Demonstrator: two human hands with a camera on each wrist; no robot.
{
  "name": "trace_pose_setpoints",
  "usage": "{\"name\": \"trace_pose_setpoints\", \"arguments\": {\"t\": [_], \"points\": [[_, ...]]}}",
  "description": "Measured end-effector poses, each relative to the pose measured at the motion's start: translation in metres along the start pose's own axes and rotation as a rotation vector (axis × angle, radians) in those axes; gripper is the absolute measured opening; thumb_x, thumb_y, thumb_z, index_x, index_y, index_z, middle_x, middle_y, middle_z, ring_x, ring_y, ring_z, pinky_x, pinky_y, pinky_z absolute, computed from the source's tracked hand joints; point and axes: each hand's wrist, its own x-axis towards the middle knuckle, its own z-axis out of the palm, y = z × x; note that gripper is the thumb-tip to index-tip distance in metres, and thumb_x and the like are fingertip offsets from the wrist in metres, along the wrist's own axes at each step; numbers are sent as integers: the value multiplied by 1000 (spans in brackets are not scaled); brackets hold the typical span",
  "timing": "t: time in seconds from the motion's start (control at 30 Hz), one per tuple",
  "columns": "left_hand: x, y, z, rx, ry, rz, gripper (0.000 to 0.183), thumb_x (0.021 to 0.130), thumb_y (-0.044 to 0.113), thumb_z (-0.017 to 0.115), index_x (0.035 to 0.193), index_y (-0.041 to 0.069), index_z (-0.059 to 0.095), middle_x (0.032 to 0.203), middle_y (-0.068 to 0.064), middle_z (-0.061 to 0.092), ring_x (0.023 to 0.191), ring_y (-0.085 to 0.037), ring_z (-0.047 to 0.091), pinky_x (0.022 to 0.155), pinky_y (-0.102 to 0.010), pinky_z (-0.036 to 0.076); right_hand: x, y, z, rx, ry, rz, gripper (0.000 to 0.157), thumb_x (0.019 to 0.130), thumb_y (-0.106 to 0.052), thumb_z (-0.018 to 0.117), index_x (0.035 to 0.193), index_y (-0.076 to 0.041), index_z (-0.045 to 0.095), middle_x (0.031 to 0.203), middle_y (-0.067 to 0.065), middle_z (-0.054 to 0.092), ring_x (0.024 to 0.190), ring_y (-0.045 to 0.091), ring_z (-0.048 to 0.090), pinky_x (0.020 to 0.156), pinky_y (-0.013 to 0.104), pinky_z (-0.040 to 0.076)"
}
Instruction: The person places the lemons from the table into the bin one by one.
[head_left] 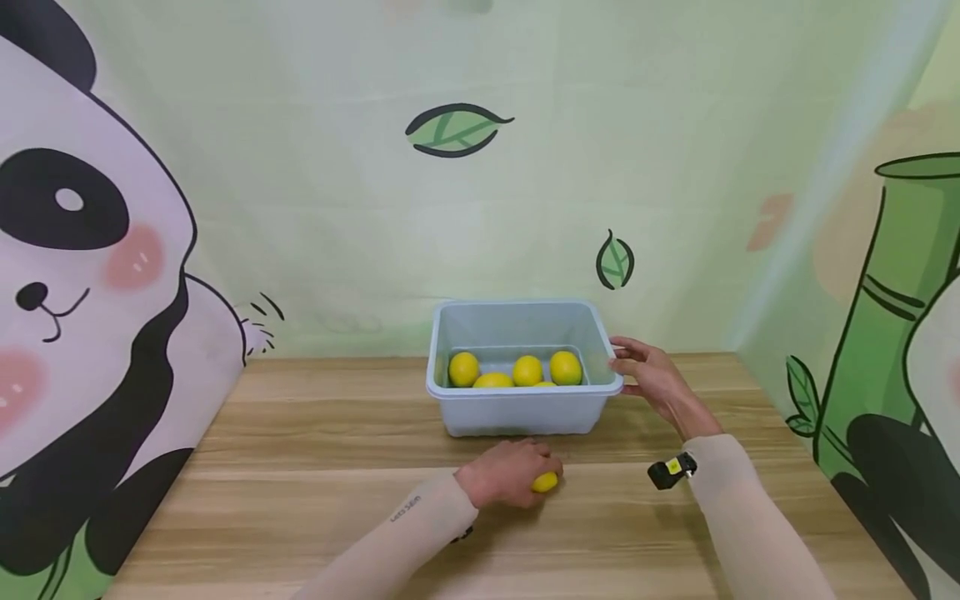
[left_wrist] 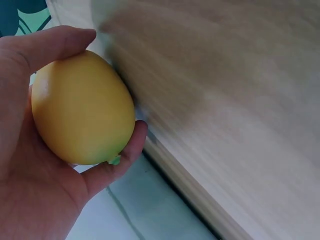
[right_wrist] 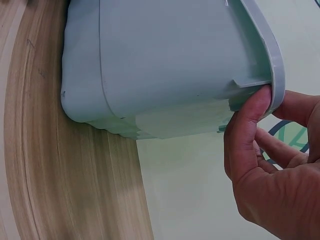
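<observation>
A yellow lemon (left_wrist: 82,107) with a small green tip sits in my left hand (head_left: 510,472), its fingers and thumb curled around it. In the head view this lemon (head_left: 545,482) is close over the table, in front of a light blue plastic bin (head_left: 525,415), mostly covered by the hand. Several more lemons (head_left: 566,368) lie inside the bin, some partly hidden behind its front wall. At the bin's right side, my right hand (head_left: 651,375) pinches the rim (right_wrist: 276,65) between thumb and fingers.
The bin stands upright on a wooden table (head_left: 322,425), near its back edge. Behind it hangs a pale green backdrop (head_left: 337,208) printed with leaves, a panda and bamboo. A small black device (head_left: 671,471) is strapped to the right wrist.
</observation>
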Motion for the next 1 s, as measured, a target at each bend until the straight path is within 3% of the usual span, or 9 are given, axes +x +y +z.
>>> {"name": "trace_pose_setpoints", "arguments": {"t": [0.2, 0.53, 0.77, 1.0], "points": [[-3, 1, -4, -7, -7, 11, 29, 91, 36, 66, 119, 29, 63, 122, 5, 63, 113, -13, 60, 95, -32, 53, 0, 0, 0, 0, -1, 1, 57, 99, -17, 55, 152, -13, 35, 148, 21, 41, 123, 35, 50, 85, 30, 58], [-10, 5, -16, 1, 34, 23, 30, 90, 35, 67, 120, 29, 63, 112, 7, 62, 99, -10, 60, 81, -30, 55, 0, 0, 0, 6, -2, 0, 58, 99, -17, 56, 152, -12, 35, 147, 22, 41, 124, 36, 50, 84, 29, 58], [-16, 12, -31, 16, 55, 49, 35, 88, 34, 70, 121, 28, 61, 119, 6, 62, 105, -11, 59, 83, -28, 55, 2, 2, 0, 6, 5, 10, 56, 99, -16, 55, 152, -14, 36, 147, 21, 42, 126, 39, 48, 83, 29, 58], [-23, 15, -51, 25, 72, 53, 37, 87, 34, 71, 122, 29, 59, 113, 7, 59, 95, -10, 56, 75, -25, 53, 2, 3, 1, 8, 12, 2, 56, 99, -17, 56, 151, -14, 37, 146, 20, 42, 123, 37, 50, 83, 28, 58]]}}
